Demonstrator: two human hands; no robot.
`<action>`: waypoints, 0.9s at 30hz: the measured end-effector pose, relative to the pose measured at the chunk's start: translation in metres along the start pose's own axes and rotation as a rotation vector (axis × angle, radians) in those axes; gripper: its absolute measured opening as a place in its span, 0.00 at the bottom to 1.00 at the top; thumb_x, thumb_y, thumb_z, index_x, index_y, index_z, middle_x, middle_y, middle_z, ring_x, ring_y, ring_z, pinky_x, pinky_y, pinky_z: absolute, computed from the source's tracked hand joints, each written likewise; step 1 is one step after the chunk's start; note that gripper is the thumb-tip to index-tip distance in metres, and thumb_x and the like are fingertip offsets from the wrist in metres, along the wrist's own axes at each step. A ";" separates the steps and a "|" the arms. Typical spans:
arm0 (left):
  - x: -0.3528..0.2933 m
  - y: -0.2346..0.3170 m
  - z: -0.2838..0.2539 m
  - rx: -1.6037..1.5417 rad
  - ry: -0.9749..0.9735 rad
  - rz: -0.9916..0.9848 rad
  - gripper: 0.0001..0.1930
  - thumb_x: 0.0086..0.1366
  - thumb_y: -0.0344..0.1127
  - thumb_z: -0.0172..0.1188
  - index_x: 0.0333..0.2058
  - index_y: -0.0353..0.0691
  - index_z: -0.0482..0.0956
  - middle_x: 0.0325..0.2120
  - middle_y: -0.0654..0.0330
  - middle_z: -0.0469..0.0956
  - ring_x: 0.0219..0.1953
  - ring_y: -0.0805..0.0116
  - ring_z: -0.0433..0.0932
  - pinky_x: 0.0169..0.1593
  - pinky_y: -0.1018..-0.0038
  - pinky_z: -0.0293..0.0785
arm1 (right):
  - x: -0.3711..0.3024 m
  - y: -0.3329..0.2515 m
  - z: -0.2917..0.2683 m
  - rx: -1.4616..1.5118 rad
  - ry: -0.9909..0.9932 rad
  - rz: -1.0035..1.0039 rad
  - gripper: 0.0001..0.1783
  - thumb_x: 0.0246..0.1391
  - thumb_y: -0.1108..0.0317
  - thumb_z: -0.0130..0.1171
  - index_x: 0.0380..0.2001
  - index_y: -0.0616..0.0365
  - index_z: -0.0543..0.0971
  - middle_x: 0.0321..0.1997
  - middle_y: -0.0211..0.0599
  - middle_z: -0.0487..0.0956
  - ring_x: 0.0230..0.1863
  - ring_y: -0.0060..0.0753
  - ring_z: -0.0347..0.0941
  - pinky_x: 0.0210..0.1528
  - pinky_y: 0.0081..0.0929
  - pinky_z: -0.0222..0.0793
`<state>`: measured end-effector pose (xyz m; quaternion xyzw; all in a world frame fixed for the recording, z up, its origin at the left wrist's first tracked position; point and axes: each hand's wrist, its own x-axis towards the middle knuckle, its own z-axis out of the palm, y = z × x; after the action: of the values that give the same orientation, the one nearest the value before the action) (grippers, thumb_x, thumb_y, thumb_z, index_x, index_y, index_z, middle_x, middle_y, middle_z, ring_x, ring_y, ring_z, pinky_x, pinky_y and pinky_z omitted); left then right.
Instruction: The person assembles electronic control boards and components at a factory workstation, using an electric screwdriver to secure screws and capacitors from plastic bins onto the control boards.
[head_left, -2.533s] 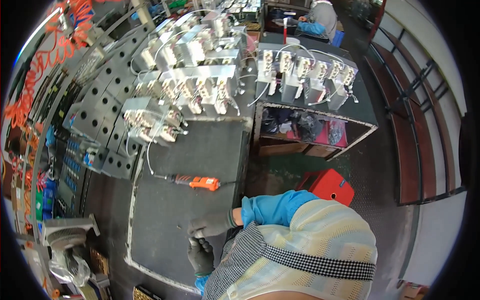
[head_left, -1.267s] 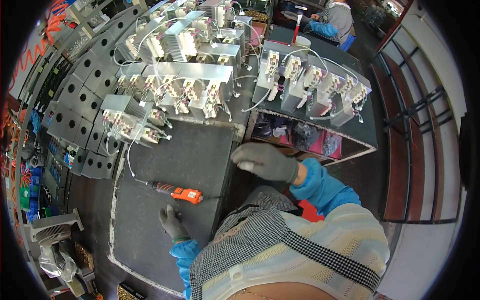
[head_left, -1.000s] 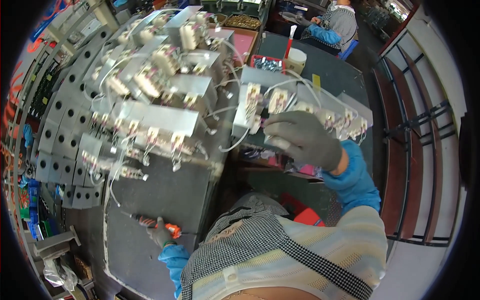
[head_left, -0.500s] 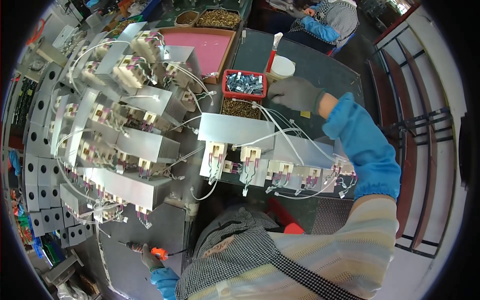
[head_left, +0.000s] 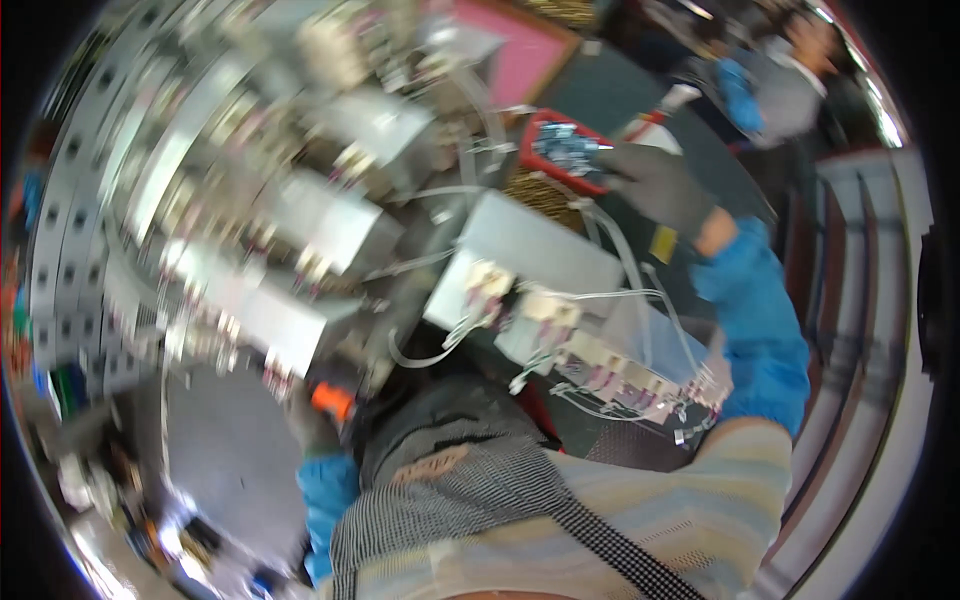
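My gloved left hand (head_left: 315, 428) is closed around an orange and black electric screwdriver (head_left: 333, 402), below the front end of the heat sinks at left. My gloved right hand (head_left: 660, 185) is at the right edge of a red bin (head_left: 527, 150) of small metal clips (head_left: 567, 146). Blur and the bin's edge keep its fingers unclear. Below the bin lies a tray of small brass-coloured screws (head_left: 545, 197). Nearer me, a row of silver heat sinks (head_left: 540, 245) carries cream-coloured blocks (head_left: 548, 308) and white wires (head_left: 640, 255).
Many more wired heat sinks (head_left: 325, 215) crowd the left side. A pink-bottomed tray (head_left: 525, 50) lies at the back. Grey panels with round holes (head_left: 60, 300) stand at far left. A co-worker (head_left: 785, 90) sits at far right, beside shelving (head_left: 870, 300).
My view has turned and is blurred. My left hand has brought the screwdriver up from the lower table towards the heat sinks. My right hand has moved onto the bin's edge.
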<state>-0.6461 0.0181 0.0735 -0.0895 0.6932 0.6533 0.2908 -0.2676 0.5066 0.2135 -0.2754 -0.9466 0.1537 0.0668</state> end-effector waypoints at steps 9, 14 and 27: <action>0.004 -0.030 0.047 0.234 0.165 0.123 0.21 0.66 0.39 0.71 0.53 0.36 0.78 0.41 0.56 0.85 0.41 0.66 0.83 0.47 0.66 0.80 | -0.009 -0.114 -0.088 0.162 -0.058 -0.114 0.17 0.64 0.76 0.58 0.55 0.65 0.78 0.52 0.48 0.81 0.54 0.45 0.79 0.59 0.33 0.71; -0.009 -0.024 0.053 0.208 0.103 0.179 0.21 0.62 0.40 0.75 0.48 0.36 0.79 0.37 0.54 0.85 0.38 0.63 0.85 0.45 0.63 0.81 | -0.029 -0.184 -0.113 -0.032 0.022 -0.273 0.16 0.65 0.77 0.57 0.54 0.68 0.78 0.54 0.52 0.80 0.55 0.54 0.77 0.60 0.39 0.71; -0.003 -0.013 -0.146 0.412 0.303 0.387 0.22 0.63 0.44 0.71 0.53 0.41 0.83 0.50 0.49 0.83 0.50 0.54 0.84 0.56 0.63 0.78 | -0.045 -0.401 -0.083 -0.375 -0.183 -0.589 0.22 0.58 0.75 0.62 0.56 0.67 0.77 0.57 0.54 0.78 0.56 0.60 0.75 0.58 0.49 0.69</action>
<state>-0.6788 -0.1241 0.0606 0.0085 0.8505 0.5217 0.0665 -0.4134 0.1821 0.4209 0.0164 -0.9992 -0.0244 -0.0284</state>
